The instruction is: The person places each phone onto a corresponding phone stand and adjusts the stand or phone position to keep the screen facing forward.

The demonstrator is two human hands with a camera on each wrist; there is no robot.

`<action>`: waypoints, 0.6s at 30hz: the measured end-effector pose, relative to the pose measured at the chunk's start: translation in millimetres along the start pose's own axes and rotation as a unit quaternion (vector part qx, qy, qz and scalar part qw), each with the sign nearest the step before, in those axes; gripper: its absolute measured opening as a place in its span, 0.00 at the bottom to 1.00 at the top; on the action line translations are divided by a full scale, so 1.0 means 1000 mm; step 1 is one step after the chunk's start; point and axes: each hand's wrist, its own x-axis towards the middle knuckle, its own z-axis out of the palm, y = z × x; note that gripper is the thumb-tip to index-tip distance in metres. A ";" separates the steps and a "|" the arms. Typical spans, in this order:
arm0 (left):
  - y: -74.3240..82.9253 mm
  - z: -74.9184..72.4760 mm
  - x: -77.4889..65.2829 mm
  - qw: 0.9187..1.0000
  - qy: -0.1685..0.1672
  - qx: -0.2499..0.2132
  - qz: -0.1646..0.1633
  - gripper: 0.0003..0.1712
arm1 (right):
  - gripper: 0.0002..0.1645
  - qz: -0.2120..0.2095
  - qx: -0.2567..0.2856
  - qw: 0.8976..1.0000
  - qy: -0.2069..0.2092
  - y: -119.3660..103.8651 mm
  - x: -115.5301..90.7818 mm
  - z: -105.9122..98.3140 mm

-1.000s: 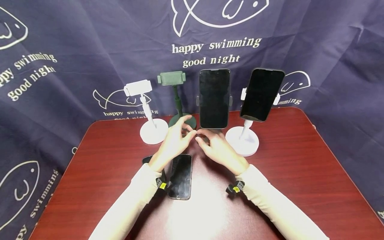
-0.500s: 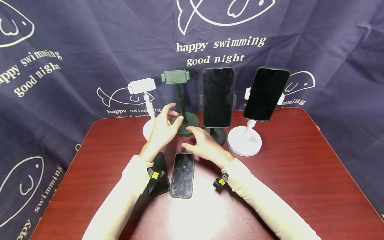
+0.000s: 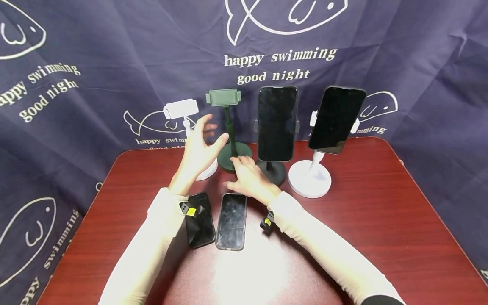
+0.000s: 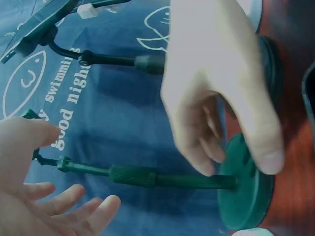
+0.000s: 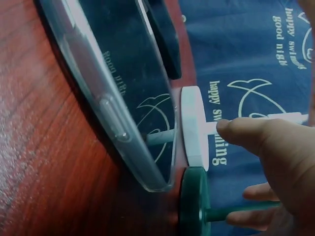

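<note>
A green phone stand (image 3: 223, 98) with an unoccupied clamp stands at the back of the table. My left hand (image 3: 198, 150) is raised to the left of its pole, fingers spread, in front of a white phone stand (image 3: 181, 109). Low by the green round base (image 4: 243, 196) is my right hand (image 3: 249, 178), its fingers loosely bent beside the pole; contact cannot be told. Nothing is held in either hand. Two dark phones lie flat nearer me: one phone (image 3: 231, 222) below my right hand, another phone (image 3: 201, 226) beside my left wrist.
Right of the green stand, a black stand (image 3: 276, 172) bears an upright phone (image 3: 277, 123). Farther right, a white stand (image 3: 309, 180) holds a tilted phone (image 3: 336, 120). A dark blue printed cloth (image 3: 152, 63) hangs behind the reddish wooden table (image 3: 366, 212).
My hands have parted: the left moved left and up beside the green pole. The right shifted left from in front of the black stand to the green base.
</note>
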 end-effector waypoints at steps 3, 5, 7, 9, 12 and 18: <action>0.005 -0.001 0.003 1.000 -0.001 -0.022 0.001 0.48 | 0.52 0.013 0.000 1.000 -0.001 0.001 0.003 0.004; 0.009 -0.001 0.006 0.999 -0.005 -0.037 -0.002 0.52 | 0.52 0.021 0.001 1.000 0.000 0.002 0.005 0.006; 0.012 0.000 0.008 0.999 -0.007 -0.044 -0.002 0.54 | 0.51 0.029 0.000 1.000 0.002 0.004 0.006 0.008; 0.016 0.000 0.010 0.999 -0.005 -0.044 0.002 0.55 | 0.51 0.036 -0.006 0.999 0.002 0.005 0.007 0.009; 0.021 -0.001 0.014 0.999 0.002 -0.035 0.008 0.56 | 0.51 0.044 -0.019 0.999 -0.001 0.006 0.009 0.009; 0.030 -0.004 0.024 1.000 0.012 -0.013 0.008 0.55 | 0.48 0.040 -0.055 0.998 -0.006 0.007 0.011 0.010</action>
